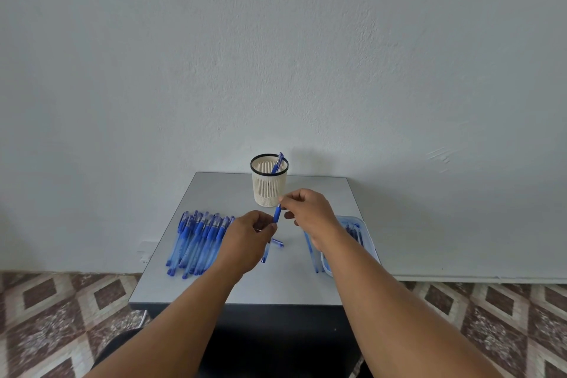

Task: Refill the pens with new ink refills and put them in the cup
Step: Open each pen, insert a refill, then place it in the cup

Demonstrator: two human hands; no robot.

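Two hands: both pinch one blue pen [277,213], left hand [245,239] low, right hand [306,209] at its top.
Cup [269,181]: table's [245,288] far edge, holding a pen.

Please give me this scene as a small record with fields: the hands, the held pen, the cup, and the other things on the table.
left hand: pinches the lower barrel of the held pen
right hand: pinches the pen's upper end
held pen: blue plastic pen, tilted, above the table
cup: cream slotted plastic cup with black rim, one blue pen inside
pile: blue capped pens, left side
tray: clear plastic tray, right side
table: grey square table
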